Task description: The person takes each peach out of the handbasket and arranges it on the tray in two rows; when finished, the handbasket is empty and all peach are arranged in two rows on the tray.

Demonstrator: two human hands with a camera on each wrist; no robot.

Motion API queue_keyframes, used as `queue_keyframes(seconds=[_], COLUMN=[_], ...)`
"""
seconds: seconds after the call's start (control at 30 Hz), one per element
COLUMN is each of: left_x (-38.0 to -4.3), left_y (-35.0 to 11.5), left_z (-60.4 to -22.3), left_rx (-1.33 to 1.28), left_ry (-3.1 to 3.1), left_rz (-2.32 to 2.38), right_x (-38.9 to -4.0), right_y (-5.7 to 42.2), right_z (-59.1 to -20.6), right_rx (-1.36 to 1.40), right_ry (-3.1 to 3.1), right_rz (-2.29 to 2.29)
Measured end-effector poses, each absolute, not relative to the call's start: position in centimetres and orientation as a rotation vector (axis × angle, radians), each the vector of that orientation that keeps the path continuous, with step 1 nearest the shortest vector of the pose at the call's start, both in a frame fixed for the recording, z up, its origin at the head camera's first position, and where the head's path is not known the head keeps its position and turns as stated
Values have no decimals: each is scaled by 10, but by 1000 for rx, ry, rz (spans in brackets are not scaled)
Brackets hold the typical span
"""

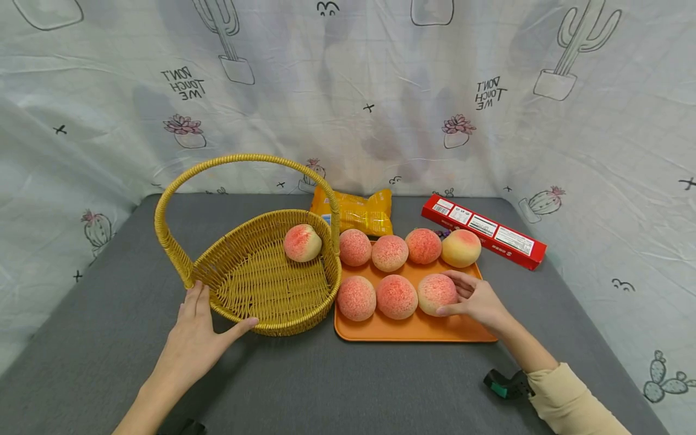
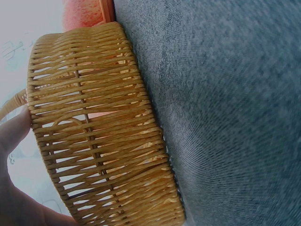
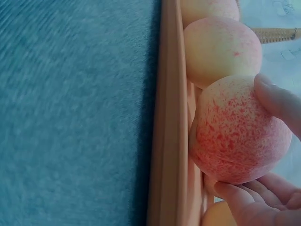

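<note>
A golden wicker basket [image 1: 304, 326] with a tall arched handle stands on the left, one red-and-yellow peach [image 1: 302, 243] inside it. My left hand [image 1: 198, 338] touches the basket's near-left rim, thumb and fingers spread wide. The left wrist view has the woven wall [image 2: 103, 127] with the thumb at its rim. On the orange tray [image 1: 402, 331] lie two rows of peaches. My right hand [image 1: 478, 305] grips the near row's rightmost peach [image 1: 435, 293] between thumb and fingers. In the right wrist view that speckled peach [image 3: 240, 134] sits beside a paler peach [image 3: 223, 52].
Behind the tray lie a yellow snack packet [image 1: 359, 211] and a long red box [image 1: 484, 229] set at an angle. A small purple item peeks out between peaches and box. Near my right forearm is a black device [image 1: 508, 385] with a green patch. A printed curtain [image 1: 348, 90] hangs behind the grey table.
</note>
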State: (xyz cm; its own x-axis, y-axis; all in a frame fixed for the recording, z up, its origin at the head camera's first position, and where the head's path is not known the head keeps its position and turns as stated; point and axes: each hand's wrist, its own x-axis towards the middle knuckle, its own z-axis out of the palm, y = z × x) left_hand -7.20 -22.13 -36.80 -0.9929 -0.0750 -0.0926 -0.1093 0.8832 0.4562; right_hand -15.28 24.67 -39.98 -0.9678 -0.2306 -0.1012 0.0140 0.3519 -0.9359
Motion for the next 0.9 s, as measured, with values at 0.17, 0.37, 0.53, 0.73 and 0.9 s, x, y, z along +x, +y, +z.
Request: queue_keyframes(seconds=[0.17, 0.37, 0.53, 0.73, 0.9], left_x=[-72, -72, -72, -72, -73], left_y=[-222, -222, -221, -221, -222], left_z=[-369, -369, -368, -367, -368], left_rx=[-135, -132, -136, -138, -134], left_ry=[2985, 2989, 2986, 2986, 2986], left_rz=[732, 735, 724, 725, 706], right_x=[-150, -150, -150, -151, -151], right_y=[245, 249, 253, 253, 250], right_z=[-400, -400, -399, -399, -397], right_rx=[-264, -372, -429, -461, -486], right_ry=[2451, 2446, 2435, 2486, 2559], right_rz=[-1628, -1584, -1531, -1478, -1432])
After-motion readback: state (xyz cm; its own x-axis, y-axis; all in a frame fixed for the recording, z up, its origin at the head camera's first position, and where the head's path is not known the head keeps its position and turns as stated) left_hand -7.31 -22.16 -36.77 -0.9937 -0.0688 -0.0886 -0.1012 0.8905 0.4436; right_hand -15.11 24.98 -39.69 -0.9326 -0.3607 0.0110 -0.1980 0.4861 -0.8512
